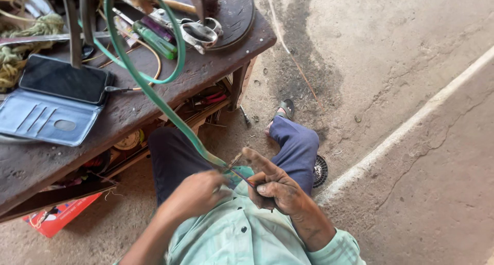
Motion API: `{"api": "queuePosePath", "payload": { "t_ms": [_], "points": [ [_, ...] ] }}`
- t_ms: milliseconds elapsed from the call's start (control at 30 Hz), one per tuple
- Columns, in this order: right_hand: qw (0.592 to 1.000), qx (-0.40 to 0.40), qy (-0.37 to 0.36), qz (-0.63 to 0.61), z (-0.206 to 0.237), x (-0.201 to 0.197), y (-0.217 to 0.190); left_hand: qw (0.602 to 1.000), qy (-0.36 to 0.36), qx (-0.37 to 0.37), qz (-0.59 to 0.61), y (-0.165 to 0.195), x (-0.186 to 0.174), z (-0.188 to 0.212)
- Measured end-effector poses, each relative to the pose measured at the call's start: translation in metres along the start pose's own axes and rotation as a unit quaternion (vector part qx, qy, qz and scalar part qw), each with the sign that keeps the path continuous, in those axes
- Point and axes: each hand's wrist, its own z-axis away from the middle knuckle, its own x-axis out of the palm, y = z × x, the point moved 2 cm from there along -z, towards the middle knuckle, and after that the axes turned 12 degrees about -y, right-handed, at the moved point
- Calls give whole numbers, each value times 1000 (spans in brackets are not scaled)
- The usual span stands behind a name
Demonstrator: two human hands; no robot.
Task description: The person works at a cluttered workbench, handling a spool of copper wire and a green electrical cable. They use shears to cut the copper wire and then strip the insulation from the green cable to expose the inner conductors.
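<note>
Low in the middle of the frame, the left hand (198, 195) closes round the end of one smooth green rubbery cable (154, 92), which loops from the rough dark wooden bench (216, 64) at upper left. The right hand (275, 188) pinches thin reddish wire strands (241, 175) bared at that end. One black phone in a grey-blue folding case (54, 103) lies on the bench.
</note>
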Motion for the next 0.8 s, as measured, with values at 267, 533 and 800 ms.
{"api": "queuePosePath", "payload": {
  "t_ms": [267,533,800],
  "points": [
    [995,-8,-37,97,-12,10,9,921,305,163,-180,75,-92,88],
    [930,-68,96,348,-5,30,8,974,-88,-31,-208,101,-103,-1],
    [891,-81,190,404,-11,22,4,986,39,41,154,88,-107,-11]
  ]
}}
